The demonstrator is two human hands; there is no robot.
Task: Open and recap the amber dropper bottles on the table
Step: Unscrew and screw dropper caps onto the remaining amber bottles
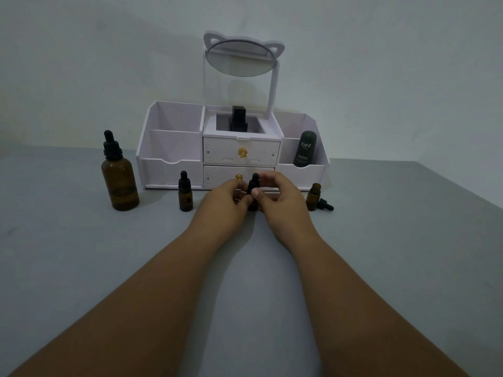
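Observation:
A small amber dropper bottle (252, 205) stands on the table between my hands, mostly hidden by my fingers. My left hand (226, 198) grips its body. My right hand (277, 197) pinches its black dropper cap (254, 182) with thumb and fingers. A large capped amber bottle (119, 180) stands at the left. Right of it is a small capped amber bottle (185, 197). At the right, a small amber bottle (313, 197) stands uncapped, and its black dropper cap (326, 204) lies beside it on the table.
A white organizer (168, 164) with two drawers, side bins and a cat-ear mirror (241, 57) stands behind the bottles against the wall. It holds a dark green Kahf bottle (305, 149) and a black bottle (239, 118). The grey table (272, 308) edge runs at far right.

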